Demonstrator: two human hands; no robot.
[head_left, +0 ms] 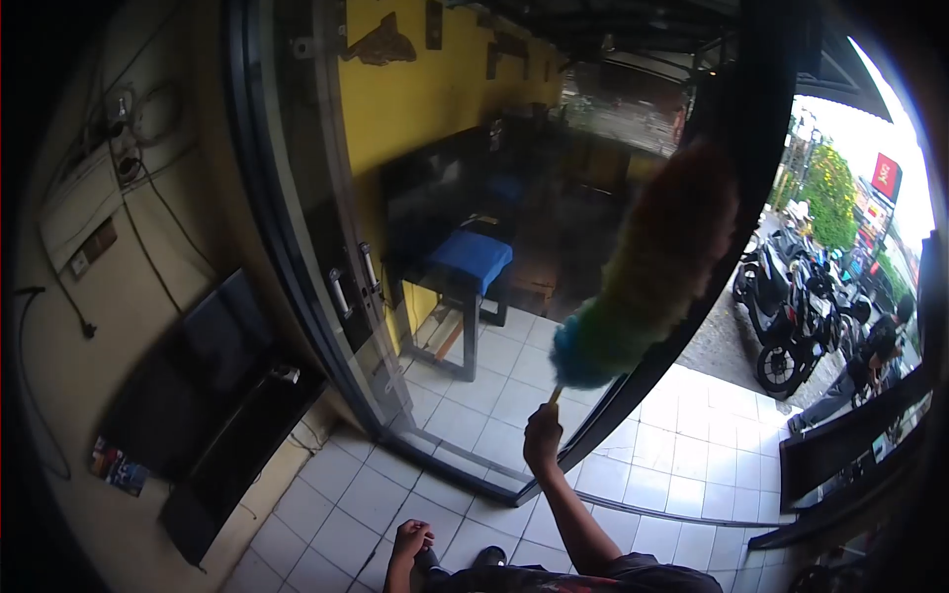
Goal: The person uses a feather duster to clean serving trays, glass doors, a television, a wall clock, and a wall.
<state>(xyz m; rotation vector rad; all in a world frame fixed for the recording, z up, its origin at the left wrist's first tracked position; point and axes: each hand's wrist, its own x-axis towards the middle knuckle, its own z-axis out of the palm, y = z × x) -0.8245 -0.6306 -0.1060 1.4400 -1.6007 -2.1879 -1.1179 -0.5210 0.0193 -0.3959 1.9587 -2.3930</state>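
In front of the glass door (pixel 445 468), toward its right-hand edge: rainbow feather duster (pixel 643 272), raised, fluffy head up, thin handle (pixel 557 394) down. Right grip (pixel 543 435) clenched round the handle's lower part, just below the blue end of the feathers. Duster head lies up and beyond this grip, leaning right. Long axis slanted, roughly in line with the pane's right side frame, upper end over that dark frame in view. Feathers touching glass or frame, or just short of it: can't tell.

Left grip (pixel 410 539) well apart from duster, low, down and left of the right one, nearer the body. Fingers loosely bent; nothing seen in it, but can't tell for sure. Right hand is the nearer one to the duster, being on it.

Pull handles (pixel 341 295) on the door's left part, well apart from the duster. Blue-topped stool (pixel 473 257) seen through the glass. Left of the door: black screen (pixel 203 371) at the wall, dark shelf (pixel 242 435) beside it. Right of the door: parked motorbikes (pixel 781 296) and another person (pixel 875 351) outside, bent over, details blurred. Pale tiles (pixel 331 494) underfoot, before the door.
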